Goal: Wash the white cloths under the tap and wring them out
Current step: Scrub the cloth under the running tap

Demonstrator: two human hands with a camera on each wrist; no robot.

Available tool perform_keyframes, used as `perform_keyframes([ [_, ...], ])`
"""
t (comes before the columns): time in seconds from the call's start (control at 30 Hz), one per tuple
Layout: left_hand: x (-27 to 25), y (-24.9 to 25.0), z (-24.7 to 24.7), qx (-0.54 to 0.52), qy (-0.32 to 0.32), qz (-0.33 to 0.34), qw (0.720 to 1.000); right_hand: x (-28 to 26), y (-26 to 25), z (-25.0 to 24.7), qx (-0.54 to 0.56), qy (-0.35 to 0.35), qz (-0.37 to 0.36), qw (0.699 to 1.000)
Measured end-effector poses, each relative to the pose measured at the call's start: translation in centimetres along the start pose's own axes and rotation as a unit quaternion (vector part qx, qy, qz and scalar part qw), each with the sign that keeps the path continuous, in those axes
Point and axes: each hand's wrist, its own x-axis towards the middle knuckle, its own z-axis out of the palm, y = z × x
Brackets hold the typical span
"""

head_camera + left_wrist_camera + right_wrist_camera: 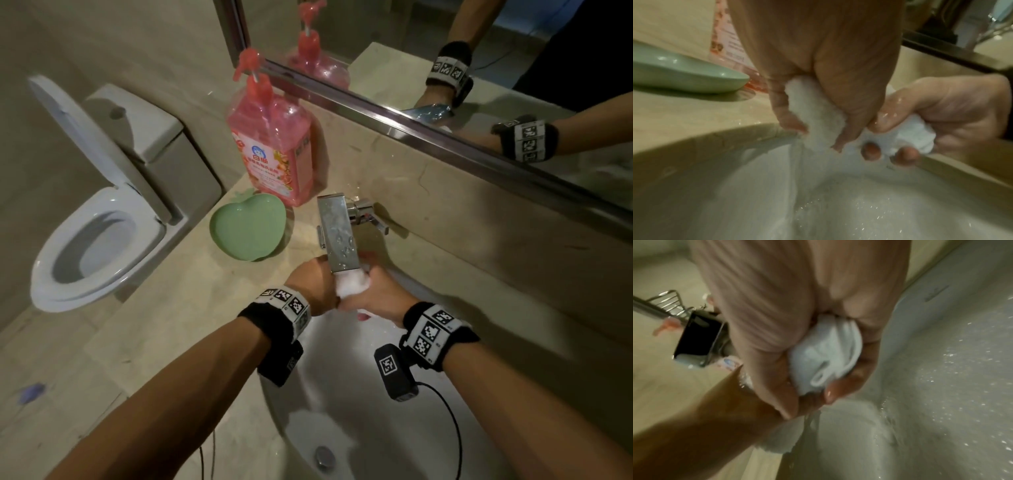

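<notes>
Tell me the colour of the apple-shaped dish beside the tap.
Pale green; the dish shows best in the head view, on the counter left of the tap.

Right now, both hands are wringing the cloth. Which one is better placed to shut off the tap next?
Left, probably. The left hand grips the white cloth just left of the tap, where a small lever juts out; the right hand sits on the far side.
</notes>
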Motion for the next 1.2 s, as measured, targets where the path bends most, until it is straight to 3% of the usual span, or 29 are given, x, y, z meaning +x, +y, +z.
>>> perform_keyframes([
  [0.1, 0.5, -0.4, -0.1, 0.074, -0.028, -0.057, 0.995, 1.2, -0.1, 1.1, -0.185, 0.035, -0.066, 0.98],
  [0.2, 1.0, -0.1, 0.7, 0.108, -0.082, -0.073, 0.988, 1.9, -0.1, 2.0, -0.431, 0.04, -0.111, 0.894],
  [0.23, 1.1, -0.1, 1.0, 0.12, -0.09, -0.071, 0.986, 2.2, 0.2, 2.2, -0.471, 0.043, -0.114, 0.874],
  [0.3, 1.3, -0.5, 2.2, 0.13, -0.09, -0.071, 0.985, 2.5, 1.0, 2.1, -0.489, 0.057, -0.11, 0.864],
  [0.47, 1.1, -0.4, 3.9, 0.155, -0.095, -0.052, 0.982, 2.4, 2.3, 1.4, -0.481, 0.072, -0.104, 0.867],
  [0.53, 1.4, -0.3, 3.9, 0.14, -0.095, -0.06, 0.984, 2.4, 2.3, 1.2, -0.499, 0.091, -0.102, 0.856],
  [0.6, 1.5, -0.6, 3.1, 0.071, -0.117, -0.071, 0.988, 2.4, 2.3, 0.7, -0.499, 0.104, -0.119, 0.852],
  [0.63, 1.4, -0.7, 2.4, -0.005, -0.134, -0.064, 0.989, 2.2, 2.2, 0.4, -0.479, 0.101, -0.12, 0.863],
  [0.73, 0.5, -1.1, -0.1, -0.294, -0.149, -0.025, 0.944, 1.2, 1.4, -0.9, -0.308, 0.029, -0.078, 0.948],
  [0.8, -0.6, -2.0, -1.3, -0.366, -0.124, -0.072, 0.919, 0.2, 1.1, -1.2, -0.211, -0.016, -0.065, 0.975],
  [0.9, -1.9, -3.4, -1.6, -0.353, -0.127, -0.128, 0.918, -0.5, 1.6, -1.2, -0.16, -0.019, -0.088, 0.983],
  [1.03, -3.2, -2.8, -0.7, -0.442, -0.155, -0.178, 0.866, -0.6, 1.5, -0.6, -0.24, 0.06, -0.16, 0.955],
  [1.1, -2.9, -2.7, 0.0, -0.414, -0.166, -0.192, 0.874, -0.8, 1.3, -0.3, -0.312, 0.111, -0.19, 0.924],
  [1.2, -1.9, -2.3, 0.4, -0.265, -0.167, -0.136, 0.94, -1.7, 1.1, -0.8, -0.336, 0.124, -0.199, 0.912],
])
